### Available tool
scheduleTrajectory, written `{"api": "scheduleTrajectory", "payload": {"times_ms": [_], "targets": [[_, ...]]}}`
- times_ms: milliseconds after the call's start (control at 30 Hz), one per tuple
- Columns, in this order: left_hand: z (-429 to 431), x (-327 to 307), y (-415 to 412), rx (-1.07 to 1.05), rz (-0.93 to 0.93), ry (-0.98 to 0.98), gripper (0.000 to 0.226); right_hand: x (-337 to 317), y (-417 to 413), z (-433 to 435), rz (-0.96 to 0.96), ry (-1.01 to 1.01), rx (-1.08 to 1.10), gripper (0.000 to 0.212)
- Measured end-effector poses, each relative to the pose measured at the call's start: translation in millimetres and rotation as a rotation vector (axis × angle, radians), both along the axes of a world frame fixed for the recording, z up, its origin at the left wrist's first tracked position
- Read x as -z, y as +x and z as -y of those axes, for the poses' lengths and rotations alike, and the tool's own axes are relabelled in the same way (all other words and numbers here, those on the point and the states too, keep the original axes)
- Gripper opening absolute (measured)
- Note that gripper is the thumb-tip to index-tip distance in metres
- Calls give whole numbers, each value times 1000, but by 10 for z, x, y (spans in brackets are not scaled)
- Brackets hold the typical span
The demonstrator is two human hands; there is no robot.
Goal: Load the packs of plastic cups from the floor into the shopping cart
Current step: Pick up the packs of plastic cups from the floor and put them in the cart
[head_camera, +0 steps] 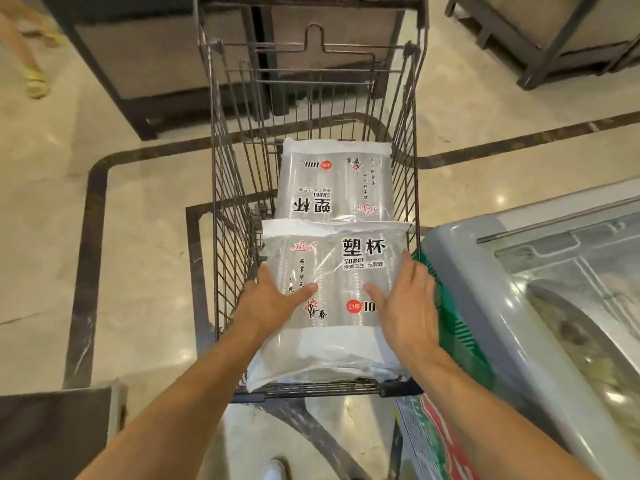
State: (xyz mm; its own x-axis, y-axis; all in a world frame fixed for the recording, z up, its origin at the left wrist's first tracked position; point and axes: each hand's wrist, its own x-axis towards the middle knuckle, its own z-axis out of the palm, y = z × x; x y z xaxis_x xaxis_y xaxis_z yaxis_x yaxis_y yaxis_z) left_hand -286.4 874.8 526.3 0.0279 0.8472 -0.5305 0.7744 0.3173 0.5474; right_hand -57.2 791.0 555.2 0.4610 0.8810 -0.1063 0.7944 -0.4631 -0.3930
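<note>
Packs of plastic cups are lying inside the shopping cart (221,168), two of them showing end to end. The far pack (336,181) is resting flat in the middle of the cart with its print turned upside down to the viewer. The near pack (332,258) is sitting against the cart's near end, its far edge touching the far pack, and its white near end is hanging over the cart's near rim. Both hands are spreading against this near pack. The left hand (273,299) is lying along its left side with the thumb stretching across the top. The right hand (408,306) is pressing on its right side with straight, fanned fingers and the thumb on the clear wrapping. The cart is standing on a pale polished floor (145,237) with dark inlaid bands. A glass-topped freezer (519,289) is standing just to the cart's right, with a green basket (450,327) wedging between them. Dark display stands (145,57) are standing at the far side.
</note>
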Motion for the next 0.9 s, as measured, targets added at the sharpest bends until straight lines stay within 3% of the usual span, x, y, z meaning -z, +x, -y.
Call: {"api": "scheduleTrajectory", "payload": {"times_ms": [133, 233, 333, 433, 533, 700, 900], "targets": [[21, -133, 64, 21, -40, -73, 160, 3, -44, 58, 137, -103, -87, 80], [73, -436, 36, 34, -35, -76, 147, -267, -61, 13, 143, -146, -136, 78], [167, -1033, -100, 115, -113, 120, 127, -774, -89, -63, 106, -87, -189, 67], [337, -1885, -382, 298, -358, 433, 100, -1434, -256, -106, 146, -18, -282, 62], [451, -2685, -724, 400, -544, 615, 87, -2131, -582, -128, 217, 90, -403, 60], [309, -3572, -1340, 443, -668, 687, 88, -3059, -1364, -334, 298, 181, -567, 66], [-333, -4099, -2193, 487, -659, 768, 84, -3623, -2249, -894, 344, 201, -543, 74]]}}
